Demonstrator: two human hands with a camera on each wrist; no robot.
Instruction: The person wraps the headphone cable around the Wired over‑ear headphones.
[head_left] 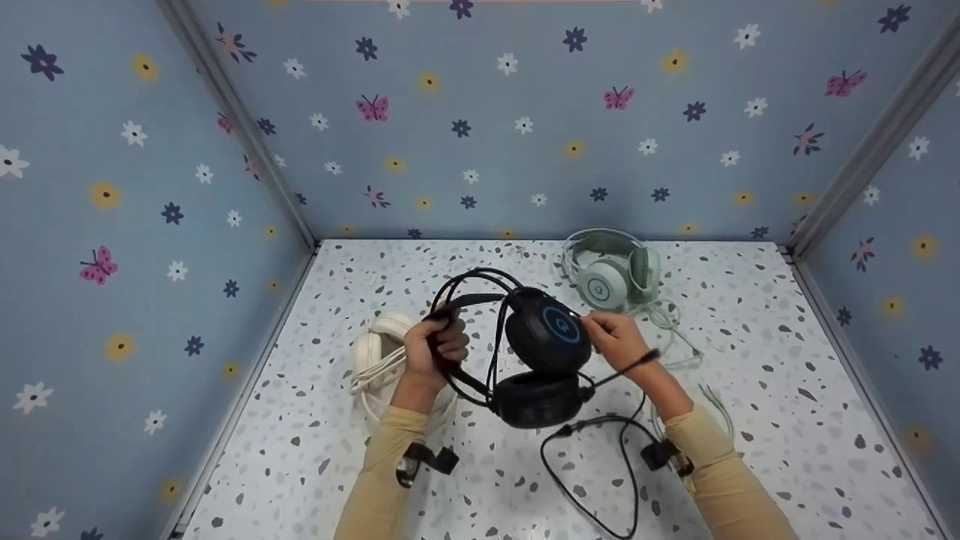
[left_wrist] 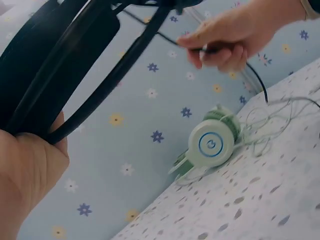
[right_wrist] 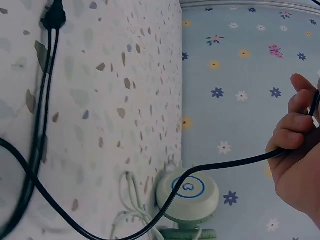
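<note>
A black headset (head_left: 547, 334) with a blue ring logo and a boom microphone is held up over the table. My left hand (head_left: 435, 349) grips its headband, with fingers curled round the band; the left wrist view shows the band (left_wrist: 75, 65) close up. Beside the upper ear cup, my right hand (head_left: 619, 341) pinches the headset's black cable (right_wrist: 230, 164). From that hand the cable hangs down and loops on the table, where a small black joint (right_wrist: 54, 17) splits it into two strands.
A pale green headset (head_left: 604, 285) lies at the back right, its thin cord (head_left: 664, 319) tangled beside it. Left of the black headset, a white headset (head_left: 367, 352) lies partly behind my left hand. Flower-patterned walls (head_left: 495, 112) enclose the speckled table (head_left: 772, 337) on three sides.
</note>
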